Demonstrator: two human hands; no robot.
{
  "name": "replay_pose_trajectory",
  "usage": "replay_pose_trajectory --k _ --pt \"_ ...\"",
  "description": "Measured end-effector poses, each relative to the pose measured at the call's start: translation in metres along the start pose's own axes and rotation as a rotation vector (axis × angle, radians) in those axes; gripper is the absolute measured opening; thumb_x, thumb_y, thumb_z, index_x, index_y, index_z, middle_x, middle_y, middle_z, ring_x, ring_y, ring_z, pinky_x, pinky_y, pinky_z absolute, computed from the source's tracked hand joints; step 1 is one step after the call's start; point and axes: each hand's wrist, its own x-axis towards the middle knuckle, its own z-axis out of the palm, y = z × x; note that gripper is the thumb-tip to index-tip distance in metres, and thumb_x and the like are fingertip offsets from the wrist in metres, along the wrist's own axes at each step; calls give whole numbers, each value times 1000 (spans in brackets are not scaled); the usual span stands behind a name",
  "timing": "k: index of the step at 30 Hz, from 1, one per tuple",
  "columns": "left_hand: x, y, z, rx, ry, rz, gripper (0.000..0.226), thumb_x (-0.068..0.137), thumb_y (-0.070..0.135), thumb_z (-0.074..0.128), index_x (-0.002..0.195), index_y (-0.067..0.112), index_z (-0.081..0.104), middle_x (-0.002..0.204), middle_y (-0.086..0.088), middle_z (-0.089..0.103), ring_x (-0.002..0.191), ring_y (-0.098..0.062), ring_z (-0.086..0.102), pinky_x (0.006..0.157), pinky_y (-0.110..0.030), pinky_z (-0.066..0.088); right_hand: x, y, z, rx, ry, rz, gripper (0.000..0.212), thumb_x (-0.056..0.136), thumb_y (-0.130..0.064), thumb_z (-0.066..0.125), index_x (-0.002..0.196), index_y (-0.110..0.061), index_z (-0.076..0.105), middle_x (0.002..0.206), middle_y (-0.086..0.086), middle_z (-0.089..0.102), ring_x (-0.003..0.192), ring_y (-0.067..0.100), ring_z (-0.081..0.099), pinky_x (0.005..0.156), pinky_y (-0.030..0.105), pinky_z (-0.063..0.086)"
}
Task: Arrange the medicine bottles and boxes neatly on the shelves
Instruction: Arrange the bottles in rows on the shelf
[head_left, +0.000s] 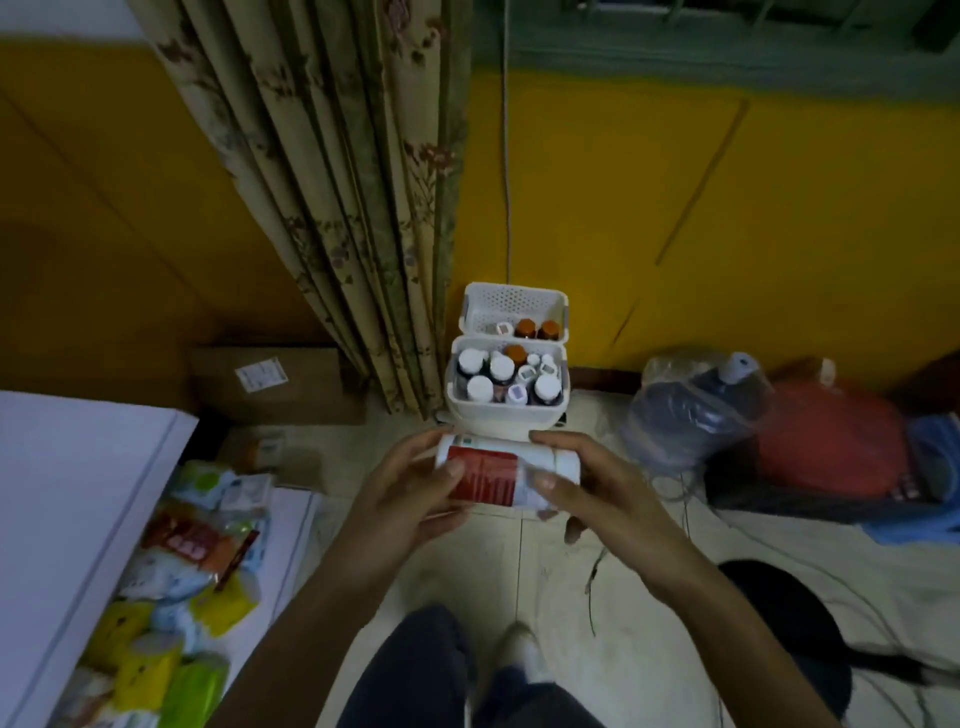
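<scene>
My legs (410, 675) at 6. Above them, left hand (410, 493) and right hand (592, 488) both curl round a red-label bottle (488, 475). It's lying sideways, long axis 9-to-3 (can't tell which end has the cap), with the basket rack (498, 418) at 12.

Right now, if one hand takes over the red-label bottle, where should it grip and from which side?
Likely round the labelled middle of the red-label bottle, from the near side. It lies sideways with the left hand and right hand at either end, so the round barrel between them is free, and a mid grip eases turning it upright.
</scene>
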Motion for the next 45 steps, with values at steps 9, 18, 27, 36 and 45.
replay_pose_trajectory --k 9,18,27,36,45 --pt "140 41 -15 -74 23 -51 47 73 36 77 114 27 56 117 -3 62 104 -18 63 79 -30 53 145 -15 4 -10 88 73 42 83 -18 71 120 -32 55 109 1 63 76 9 68 57 22 54" --pt "263 39 -10 25 84 -200 52 82 13 71 126 21 46 114 3 59 101 -12 59 72 -24 55 242 1 -12 -209 126 134 42 81 -27 72 106 -50 48 101 -15 60 92 13 65 76 40 58" --pt "335 22 -24 30 339 -291 38 86 15 65 112 32 43 95 15 51 83 1 55 68 -15 48 375 16 -35 -266 -177 165 41 78 -22 76 108 -40 56 105 -13 60 92 6 61 70 14 50" --pt "375 -22 -10 579 319 -288 74 88 38 61 149 22 21 144 2 38 130 -14 36 99 -17 30 520 56 -78 -943 -272 -28 53 85 -31 70 133 -19 51 132 11 56 121 30 51 95 43 45" --pt "366 -64 0 779 334 -247 87 87 43 60 151 23 3 153 0 28 135 -20 34 103 -32 37 586 111 -41 -1208 -268 3 71 84 -59 57 137 -15 39 125 16 52 106 38 56 82 47 51"
